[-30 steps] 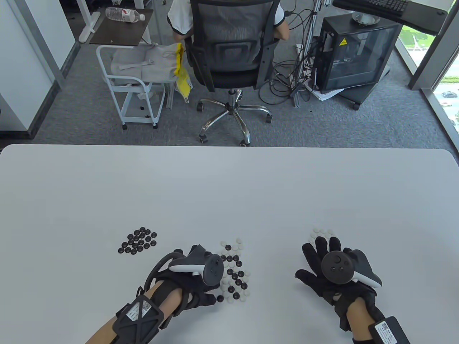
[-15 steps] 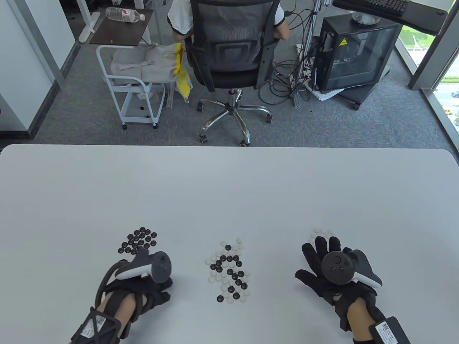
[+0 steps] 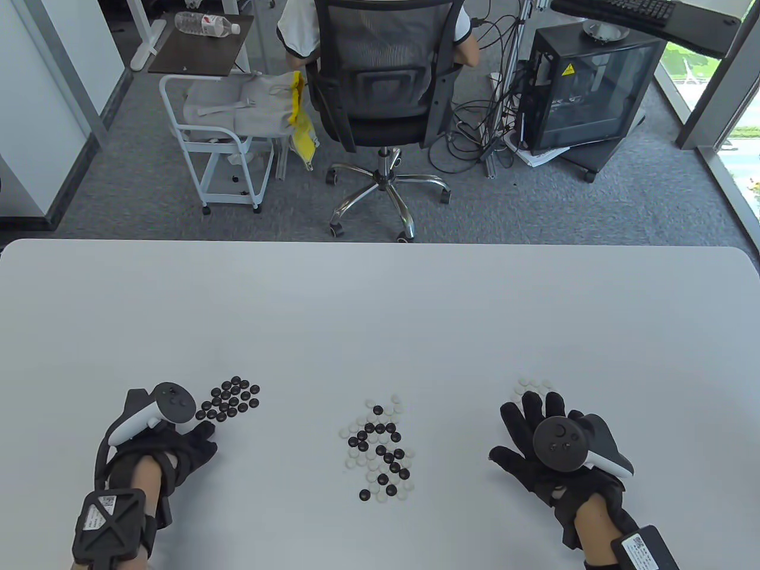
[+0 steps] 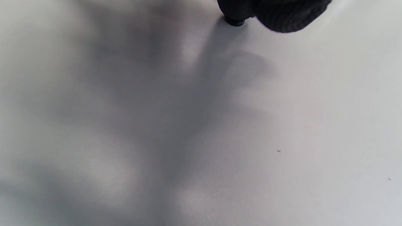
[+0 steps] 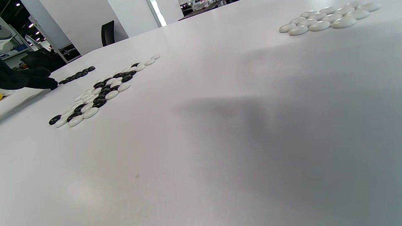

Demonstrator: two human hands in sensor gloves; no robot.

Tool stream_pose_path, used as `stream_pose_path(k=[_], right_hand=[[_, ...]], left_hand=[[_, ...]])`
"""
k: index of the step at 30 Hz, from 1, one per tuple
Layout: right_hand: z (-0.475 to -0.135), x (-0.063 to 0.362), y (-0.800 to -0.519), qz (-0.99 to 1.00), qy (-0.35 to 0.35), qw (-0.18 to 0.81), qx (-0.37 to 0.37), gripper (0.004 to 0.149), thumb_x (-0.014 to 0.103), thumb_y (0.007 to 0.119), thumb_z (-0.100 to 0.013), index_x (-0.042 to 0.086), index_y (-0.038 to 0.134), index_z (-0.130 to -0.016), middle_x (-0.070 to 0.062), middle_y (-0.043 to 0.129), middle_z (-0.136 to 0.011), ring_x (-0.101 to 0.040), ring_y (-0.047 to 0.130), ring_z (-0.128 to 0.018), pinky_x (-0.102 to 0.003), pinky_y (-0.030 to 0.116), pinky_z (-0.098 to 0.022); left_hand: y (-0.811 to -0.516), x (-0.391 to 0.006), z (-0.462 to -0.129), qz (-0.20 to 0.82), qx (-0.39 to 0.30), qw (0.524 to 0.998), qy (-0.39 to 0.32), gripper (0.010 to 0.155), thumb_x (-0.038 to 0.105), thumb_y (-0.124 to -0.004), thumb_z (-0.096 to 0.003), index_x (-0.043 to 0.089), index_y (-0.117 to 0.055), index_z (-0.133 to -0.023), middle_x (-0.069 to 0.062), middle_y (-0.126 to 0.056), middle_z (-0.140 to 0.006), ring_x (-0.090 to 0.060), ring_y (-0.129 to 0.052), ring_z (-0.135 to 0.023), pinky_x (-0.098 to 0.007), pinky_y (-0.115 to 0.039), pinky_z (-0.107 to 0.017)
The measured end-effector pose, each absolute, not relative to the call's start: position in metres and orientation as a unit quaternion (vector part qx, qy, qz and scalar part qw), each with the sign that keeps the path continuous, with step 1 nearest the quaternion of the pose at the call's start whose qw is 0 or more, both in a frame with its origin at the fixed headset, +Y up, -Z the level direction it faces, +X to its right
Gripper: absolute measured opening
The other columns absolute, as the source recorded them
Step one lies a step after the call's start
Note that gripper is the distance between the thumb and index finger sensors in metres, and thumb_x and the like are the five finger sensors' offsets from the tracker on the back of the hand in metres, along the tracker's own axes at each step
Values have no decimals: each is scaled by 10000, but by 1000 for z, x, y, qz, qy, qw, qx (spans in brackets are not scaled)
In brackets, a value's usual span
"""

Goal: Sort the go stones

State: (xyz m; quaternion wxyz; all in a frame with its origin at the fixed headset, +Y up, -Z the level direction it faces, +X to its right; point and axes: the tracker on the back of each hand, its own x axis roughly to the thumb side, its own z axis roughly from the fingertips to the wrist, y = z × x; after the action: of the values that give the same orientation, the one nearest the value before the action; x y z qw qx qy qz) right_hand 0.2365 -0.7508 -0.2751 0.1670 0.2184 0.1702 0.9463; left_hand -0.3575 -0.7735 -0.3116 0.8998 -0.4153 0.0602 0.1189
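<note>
Go stones lie in three groups on the white counter, a hand at each outer group.

The mixed pile of black and white stones sits centre-near. The black pile lies to its left, the white pile to its right. The left hand reaches to the near-left edge of the black pile, its grip pinching a black stone against the counter. The right hand rests just near of the white pile, fingers spread flat, grip empty.
</note>
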Motion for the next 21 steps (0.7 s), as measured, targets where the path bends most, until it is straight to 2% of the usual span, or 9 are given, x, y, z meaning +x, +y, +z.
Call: stream_pose_path(k=[7,11,14,17,21], right_hand=[[-275,237,-750,947,170,168,217,859,511,487,-626,-84,227,-1190,-509,36,-1094,-715,-72,-869,-868,43,-505],[-275,238,-749,947,166,170,217,863,512,489,-624,-84,227,-1190,-509,37,-1094,-715,-71,-869,-868,43,-505],[-276,239,-751,947,169,168,216,862,512,489,-624,-84,228,-1190,-508,38,-1094,-715,-71,-869,-868,43,-505],[-276,238,-752,947,172,166,217,864,512,490,-623,-84,227,-1189,-508,36,-1094,-715,-71,-869,-867,43,-505],[-276,237,-752,947,171,165,217,863,513,490,-623,-83,227,-1189,-508,37,-1094,-714,-72,-870,-867,42,-505]], left_hand=[[-774,-361,-323,121,-416,898,79,677,514,-536,-533,358,-328,-1158,-230,186,-1071,-541,199,-916,-830,-35,-559],[-762,-351,-325,128,-399,906,60,684,516,-530,-533,351,-320,-1163,-234,206,-1067,-544,206,-912,-831,-32,-558],[-747,-330,-325,121,-383,915,24,688,524,-529,-536,320,-393,-1179,-241,171,-1091,-550,197,-916,-831,-39,-560],[-732,-289,-320,85,-377,921,-46,674,534,-547,-543,300,-502,-1173,-242,112,-1125,-554,163,-932,-829,-63,-566],[-729,-227,-307,12,-377,916,-135,649,527,-580,-553,307,-532,-1161,-242,78,-1138,-555,133,-945,-829,-82,-571]])
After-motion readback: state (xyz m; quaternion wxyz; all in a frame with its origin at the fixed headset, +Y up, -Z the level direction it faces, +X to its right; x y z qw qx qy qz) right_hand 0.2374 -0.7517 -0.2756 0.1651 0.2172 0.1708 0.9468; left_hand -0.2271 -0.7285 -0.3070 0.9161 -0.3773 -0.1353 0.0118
